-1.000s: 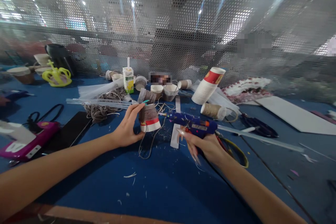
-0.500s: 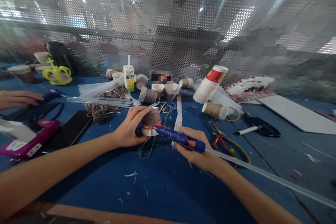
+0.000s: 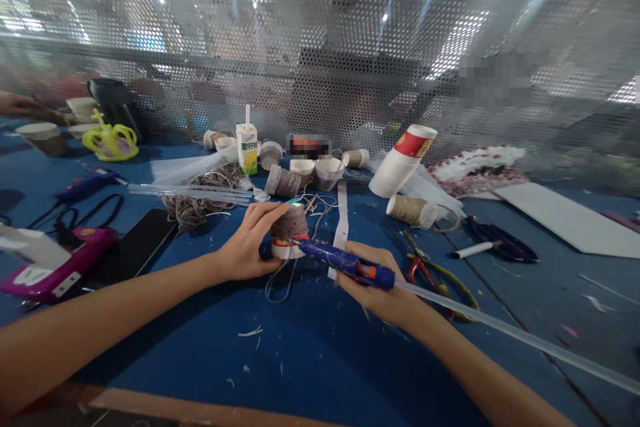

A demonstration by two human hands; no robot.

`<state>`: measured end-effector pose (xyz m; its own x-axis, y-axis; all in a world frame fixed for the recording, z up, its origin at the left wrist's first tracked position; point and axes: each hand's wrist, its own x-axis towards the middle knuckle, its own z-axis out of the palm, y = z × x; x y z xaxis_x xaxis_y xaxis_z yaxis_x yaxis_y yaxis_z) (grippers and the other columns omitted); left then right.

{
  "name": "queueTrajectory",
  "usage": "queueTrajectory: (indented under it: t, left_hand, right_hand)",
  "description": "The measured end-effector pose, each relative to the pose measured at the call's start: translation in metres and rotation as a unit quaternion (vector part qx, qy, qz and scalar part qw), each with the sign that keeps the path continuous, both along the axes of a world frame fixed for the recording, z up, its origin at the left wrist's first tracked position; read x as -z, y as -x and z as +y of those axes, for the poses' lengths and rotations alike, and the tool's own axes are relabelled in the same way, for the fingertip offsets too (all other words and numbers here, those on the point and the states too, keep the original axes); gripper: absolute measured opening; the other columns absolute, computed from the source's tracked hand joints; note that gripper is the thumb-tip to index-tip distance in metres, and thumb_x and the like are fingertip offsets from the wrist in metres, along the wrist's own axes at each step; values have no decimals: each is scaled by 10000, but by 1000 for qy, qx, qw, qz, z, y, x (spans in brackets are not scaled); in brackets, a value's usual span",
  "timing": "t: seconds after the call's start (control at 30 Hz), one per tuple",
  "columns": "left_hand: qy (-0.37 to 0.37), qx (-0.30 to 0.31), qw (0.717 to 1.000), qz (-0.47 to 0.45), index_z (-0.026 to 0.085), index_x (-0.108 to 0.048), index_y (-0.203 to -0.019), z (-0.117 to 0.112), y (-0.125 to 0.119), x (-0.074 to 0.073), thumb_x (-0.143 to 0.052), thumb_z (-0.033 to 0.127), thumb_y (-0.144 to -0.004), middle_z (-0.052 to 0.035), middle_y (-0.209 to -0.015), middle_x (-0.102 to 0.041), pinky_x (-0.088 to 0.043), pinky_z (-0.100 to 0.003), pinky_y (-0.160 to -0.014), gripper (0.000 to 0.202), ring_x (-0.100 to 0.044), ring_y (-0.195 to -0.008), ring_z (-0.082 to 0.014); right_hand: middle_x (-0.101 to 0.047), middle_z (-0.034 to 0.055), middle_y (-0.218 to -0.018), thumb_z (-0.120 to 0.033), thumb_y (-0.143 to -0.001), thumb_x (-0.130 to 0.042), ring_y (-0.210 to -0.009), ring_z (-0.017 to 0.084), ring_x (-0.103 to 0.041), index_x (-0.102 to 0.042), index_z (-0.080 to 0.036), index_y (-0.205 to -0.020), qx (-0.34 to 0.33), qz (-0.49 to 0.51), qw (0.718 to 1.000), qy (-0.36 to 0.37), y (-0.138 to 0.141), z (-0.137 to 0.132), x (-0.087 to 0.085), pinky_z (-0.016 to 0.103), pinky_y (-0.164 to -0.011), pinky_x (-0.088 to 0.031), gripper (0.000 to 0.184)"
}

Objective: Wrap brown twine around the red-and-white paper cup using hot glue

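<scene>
My left hand [image 3: 249,245] is wrapped round an upturned paper cup [image 3: 289,232] wound with brown twine, holding it on the blue table [image 3: 310,353]. My right hand [image 3: 380,283] grips a blue hot glue gun [image 3: 350,263], whose nozzle touches the cup's lower right side. A long clear glue stick [image 3: 515,337] juts out behind the gun to the right. Loose twine [image 3: 277,280] trails from the cup toward me.
A stack of paper cups [image 3: 400,163], a twine spool [image 3: 413,210], pliers [image 3: 435,273] and scissors [image 3: 500,240] lie to the right. A twine heap [image 3: 197,197], a juice carton [image 3: 247,147], glue sticks [image 3: 190,192], a phone [image 3: 130,250] and a second glue gun [image 3: 85,183] are on the left.
My right hand lifted the glue gun off the table and brought its nozzle to the cup. A co-worker's hand at the left edge let go of the other glue gun and withdrew.
</scene>
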<state>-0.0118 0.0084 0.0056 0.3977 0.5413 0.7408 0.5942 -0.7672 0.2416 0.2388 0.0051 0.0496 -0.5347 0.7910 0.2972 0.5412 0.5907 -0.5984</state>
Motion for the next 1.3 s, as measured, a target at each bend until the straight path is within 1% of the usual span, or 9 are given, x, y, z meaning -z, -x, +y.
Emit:
queueTrajectory:
  t: [0.17, 0.33, 0.67, 0.93, 1.1, 1.3]
  left_hand:
    - [-1, -1, 1000, -5, 201, -233, -1441, 0, 0, 0, -632, 155, -694, -142, -1259, -457, -457, -521, -981, 848, -469, -1158, -318]
    - [-5, -3, 1000, -5, 201, -234, -1440, 1, 1, 1, -640, 163, -692, -144, -1260, -460, -455, -531, -980, 852, -472, -1161, -321]
    - [-17, -9, 1000, -14, 200, -235, -1437, 1, -1, 0, -631, 164, -692, -145, -1253, -452, -461, -520, -982, 844, -471, -1163, -312]
    - [-9, -26, 999, -23, 226, -238, -1430, 0, -1, 0, -635, 179, -690, -136, -1262, -455, -467, -517, -982, 841, -470, -1177, -312]
    - [-15, -32, 999, -32, 215, -248, -1427, 0, -1, 0, -637, 170, -691, -146, -1251, -457, -474, -522, -968, 835, -481, -1167, -317]
    - [-20, -40, 998, -43, 219, -256, -1426, 0, -1, 2, -644, 164, -688, -144, -1255, -461, -467, -526, -971, 835, -481, -1171, -322]
  right_hand:
    - [-468, -35, -527, -177, -709, -527, -478, 103, -428, -420, -206, -561, 5, 1, 1000, -21, 0, -1, -1, 232, -471, -301, 185]
    - [-467, -36, -529, -171, -710, -525, -475, 101, -427, -418, -206, -562, 1, 1, 1000, -24, -1, -1, -2, 229, -465, -296, 186]
    - [-425, -49, -517, -167, -704, -496, -461, 90, -389, -369, -216, -561, -2, 10, 999, -46, 0, 1, -2, 225, -454, -283, 197]
    - [-415, -53, -503, -178, -690, -512, -454, 89, -379, -376, -215, -558, 17, 25, 999, -15, -2, 0, -5, 222, -439, -284, 193]
    - [-426, -51, -508, -192, -706, -533, -470, 91, -398, -390, -210, -557, 23, 30, 999, -2, -3, -1, -5, 224, -457, -302, 207]
    - [-405, -57, -495, -193, -687, -552, -446, 87, -377, -369, -216, -554, 46, 44, 997, 43, -4, 0, -4, 221, -424, -287, 228]
